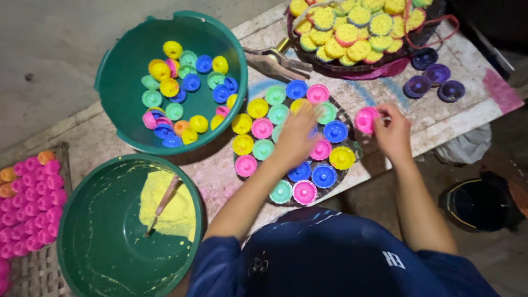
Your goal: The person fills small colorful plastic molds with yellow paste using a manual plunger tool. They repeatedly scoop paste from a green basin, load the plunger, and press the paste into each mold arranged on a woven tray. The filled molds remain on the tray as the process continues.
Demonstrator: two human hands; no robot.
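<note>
The right hand [391, 131] pinches a pink mould [366, 119] at its rim, holding it just off the right edge of the round tray [347, 116], while the left hand [297, 137] lies flat over the tray's middle, fingers spread on the moulds there; whether it grips one I cannot tell. The step looks like setting empty moulds out on the tray, which already holds a near-full ring of yellow, pink, blue and green ones. The upper green bowl [118, 71] holds a loose heap of the same moulds. The lower green bowl [77, 220] holds yellow paste [173, 206] with a stick [162, 203] in it. The basket [385, 66] at the top carries moulds filled yellow, and three purple moulds [434, 81] lie beside it.
</note>
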